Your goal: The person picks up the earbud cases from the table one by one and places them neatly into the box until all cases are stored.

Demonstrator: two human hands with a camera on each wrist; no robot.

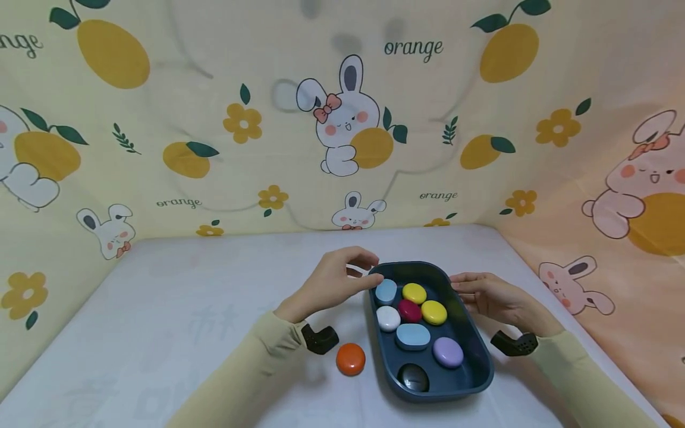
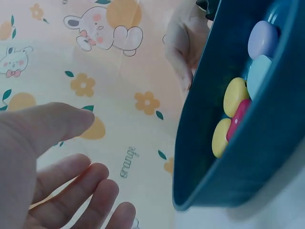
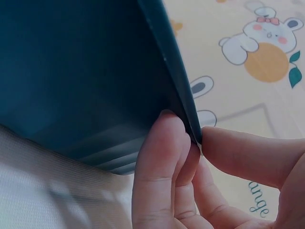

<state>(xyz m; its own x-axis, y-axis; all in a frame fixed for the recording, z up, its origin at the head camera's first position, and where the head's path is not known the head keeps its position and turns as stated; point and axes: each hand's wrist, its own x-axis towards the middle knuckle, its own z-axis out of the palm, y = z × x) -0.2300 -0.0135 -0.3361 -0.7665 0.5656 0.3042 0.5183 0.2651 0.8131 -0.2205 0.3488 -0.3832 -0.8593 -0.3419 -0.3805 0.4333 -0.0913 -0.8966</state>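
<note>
A dark blue, deep oblong tray (image 1: 471, 356) stands on the white table, holding several smooth, pebble-like coloured pieces. Among them are a black piece (image 1: 414, 377), a lilac piece (image 1: 448, 352), a white piece (image 1: 387, 318) and a dark red piece (image 1: 409, 311), besides light blue and yellow ones. My right hand (image 3: 228, 176) pinches the tray's rim between thumb and fingers, at its right side. Close to the far left corner is my left hand (image 1: 334, 278), its fingers relaxed; the left wrist view shows a gap between those fingertips and the tray.
An orange round piece (image 1: 351, 359) lies on the table, left of the tray. White cloth covers the table (image 1: 176, 315). A printed curtain with rabbits and oranges (image 1: 241, 172) hangs behind and at both sides.
</note>
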